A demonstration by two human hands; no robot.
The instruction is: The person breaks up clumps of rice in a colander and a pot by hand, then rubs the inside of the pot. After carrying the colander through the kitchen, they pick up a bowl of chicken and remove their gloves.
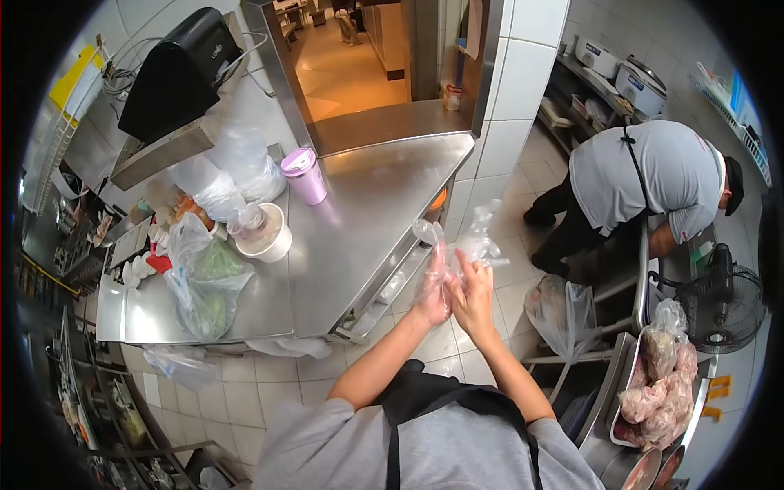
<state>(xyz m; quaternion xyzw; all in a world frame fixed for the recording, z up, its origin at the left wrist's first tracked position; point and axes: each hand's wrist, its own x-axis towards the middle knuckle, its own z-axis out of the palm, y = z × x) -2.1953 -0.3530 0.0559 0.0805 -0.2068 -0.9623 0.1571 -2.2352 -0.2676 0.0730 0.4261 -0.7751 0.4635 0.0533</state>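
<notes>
My left hand is raised in front of my body, with thin clear plastic over its fingers and palm. Against it, my right hand touches the plastic with bent fingers. More of the crumpled clear plastic spreads above and to the right of my right hand. Both hands are held over the floor, just right of the steel counter's edge. Exactly how the fingers grip the plastic is hard to make out.
The steel counter holds a purple cup, a white tub and a bag of greens. At right a person bends over near a fan. A tray of bagged meat stands lower right.
</notes>
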